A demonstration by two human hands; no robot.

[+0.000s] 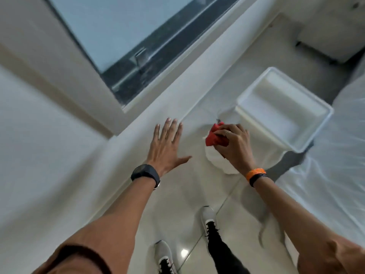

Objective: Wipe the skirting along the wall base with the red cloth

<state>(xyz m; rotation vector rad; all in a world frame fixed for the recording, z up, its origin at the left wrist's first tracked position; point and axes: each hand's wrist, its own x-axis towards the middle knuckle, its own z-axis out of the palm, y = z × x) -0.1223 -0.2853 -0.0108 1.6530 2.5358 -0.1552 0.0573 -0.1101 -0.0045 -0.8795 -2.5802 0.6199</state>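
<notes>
My right hand (234, 144) is closed around a crumpled red cloth (213, 136), held above the pale tiled floor near a white container. My left hand (166, 145) is spread flat with fingers apart, holding nothing, and its fingertips reach toward the white skirting (126, 155). That skirting runs diagonally along the base of the white wall, from lower left to upper right. The cloth is apart from the skirting, to its right.
A white rectangular plastic bin (284, 109) stands on the floor just beyond my right hand. A crumpled white cloth (217, 163) lies under that hand. A bed with white sheets (335, 165) fills the right side. A window with a dark sill (142, 56) sits above the skirting. My feet (208, 216) stand below.
</notes>
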